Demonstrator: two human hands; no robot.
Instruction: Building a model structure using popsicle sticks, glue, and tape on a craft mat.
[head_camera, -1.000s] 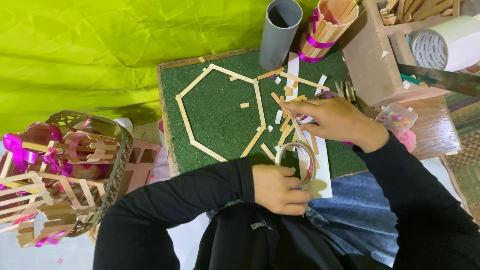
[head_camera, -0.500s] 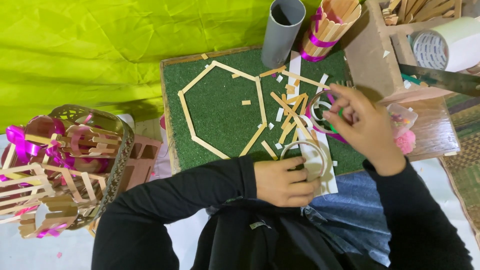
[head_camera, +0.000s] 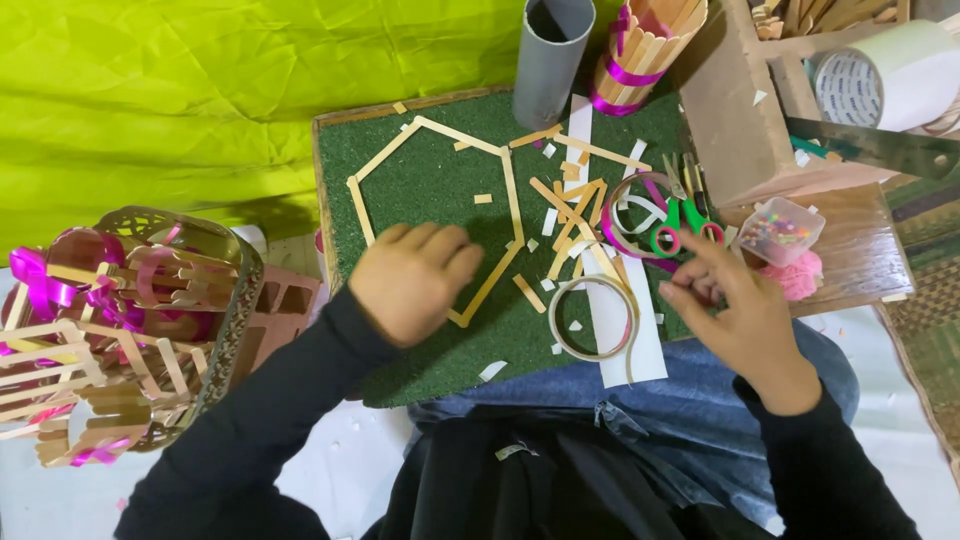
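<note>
– So, what's each hand up to over that green mat (head_camera: 420, 180)?

– Her left hand (head_camera: 412, 280) lies flat on it, fingers loosely spread, gripping nothing; it covers the lower left corner of the stick frame (head_camera: 505, 160), as if pinning the sticks so the outline keeps its shape

– And the other?

– Right hand (head_camera: 735, 320) hovers off the mat's right edge, fingers half curled, empty as far as I can tell, just below the green-handled scissors (head_camera: 685, 215) and a loop of pink ribbon (head_camera: 625, 235). Nearest on its left is a ring of tape (head_camera: 592, 318) resting on a white strip (head_camera: 625, 340)

– Why the mess in the middle?

– Cut sticks (head_camera: 570, 215) are heaped beside the frame, close to hand, I'd guess. Spare ones stand upright in a ribbon-bound holder (head_camera: 645, 50) next to a grey tube (head_camera: 548, 55) at the far edge

– The room?

– She sits low, mat across her lap, yellow-green cloth (head_camera: 200, 90) spread behind. A finished stick-and-ribbon basket (head_camera: 120, 330) sits at her left, a wooden box (head_camera: 745, 110) and a little tub of beads (head_camera: 775, 228) at her right
</note>
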